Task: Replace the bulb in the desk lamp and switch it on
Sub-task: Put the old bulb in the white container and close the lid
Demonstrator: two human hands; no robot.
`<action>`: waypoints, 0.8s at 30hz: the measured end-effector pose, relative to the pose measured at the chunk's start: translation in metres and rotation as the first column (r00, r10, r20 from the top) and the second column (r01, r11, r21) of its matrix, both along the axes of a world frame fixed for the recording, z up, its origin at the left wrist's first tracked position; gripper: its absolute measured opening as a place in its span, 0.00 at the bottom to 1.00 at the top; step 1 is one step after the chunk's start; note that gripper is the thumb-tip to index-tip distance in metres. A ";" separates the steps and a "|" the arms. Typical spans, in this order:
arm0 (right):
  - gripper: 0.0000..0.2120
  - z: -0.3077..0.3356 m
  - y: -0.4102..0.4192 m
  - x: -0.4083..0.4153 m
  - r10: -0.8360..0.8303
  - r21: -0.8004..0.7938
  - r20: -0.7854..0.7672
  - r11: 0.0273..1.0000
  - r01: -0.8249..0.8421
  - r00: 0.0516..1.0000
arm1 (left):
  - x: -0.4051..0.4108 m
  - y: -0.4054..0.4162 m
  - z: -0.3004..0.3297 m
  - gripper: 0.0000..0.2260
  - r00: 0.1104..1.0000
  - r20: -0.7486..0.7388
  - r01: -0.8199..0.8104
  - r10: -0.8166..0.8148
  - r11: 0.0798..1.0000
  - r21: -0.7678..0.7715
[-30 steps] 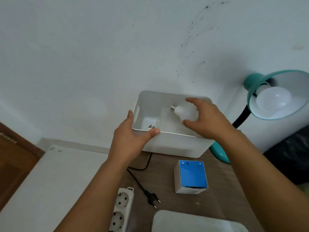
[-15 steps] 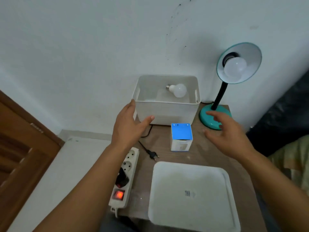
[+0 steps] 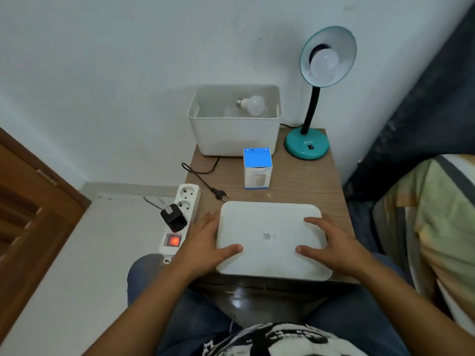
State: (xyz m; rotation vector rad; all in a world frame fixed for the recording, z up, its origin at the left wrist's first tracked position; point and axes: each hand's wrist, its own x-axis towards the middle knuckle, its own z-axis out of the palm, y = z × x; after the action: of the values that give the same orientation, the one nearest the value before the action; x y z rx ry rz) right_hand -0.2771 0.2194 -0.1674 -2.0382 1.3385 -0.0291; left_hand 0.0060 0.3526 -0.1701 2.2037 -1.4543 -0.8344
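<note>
A teal desk lamp (image 3: 307,146) stands at the table's back right, unlit, with a white bulb (image 3: 324,65) in its shade. Its black plug (image 3: 220,194) lies loose on the table beside the power strip (image 3: 189,199). Another white bulb (image 3: 253,105) lies in the white bin (image 3: 235,137) at the back. In front of the bin stands a blue-topped bulb box (image 3: 257,167). A white lid (image 3: 272,240) lies flat at the table's front. My left hand (image 3: 205,240) grips its left edge and my right hand (image 3: 331,242) its right edge, thumbs on top.
The power strip hangs over the wooden table's (image 3: 295,186) left edge, its red switch (image 3: 173,240) lit and a black adapter (image 3: 173,217) plugged in. A brown door (image 3: 30,206) is at left and a striped cushion (image 3: 431,222) at right. My knees are under the table's front edge.
My right hand let go of the bulb in the bin. Both hands drew back from the bin and came down onto the lid. The view pulled back and down.
</note>
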 end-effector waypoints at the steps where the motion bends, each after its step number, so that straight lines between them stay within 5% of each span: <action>1: 0.40 -0.003 0.004 -0.004 -0.005 0.009 -0.006 1.000 0.005 1.000 | -0.002 0.004 -0.006 0.47 1.000 0.012 0.003 -0.003 0.999 0.039; 9: 0.50 -0.015 0.030 -0.016 0.057 -0.027 -0.059 0.998 -0.059 0.997 | -0.017 0.021 -0.023 0.59 0.990 0.130 0.044 -0.063 0.989 0.142; 24: 0.54 -0.025 0.036 -0.026 0.021 -0.051 -0.008 0.998 -0.021 1.000 | -0.027 0.025 -0.014 0.55 0.992 0.128 0.013 -0.020 0.998 0.054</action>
State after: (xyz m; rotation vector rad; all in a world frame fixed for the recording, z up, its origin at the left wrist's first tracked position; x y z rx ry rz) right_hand -0.3027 0.2552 -0.1929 -2.0967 1.3334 -0.0470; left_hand -0.0207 0.3772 -0.1836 2.3263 -1.5278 -0.7568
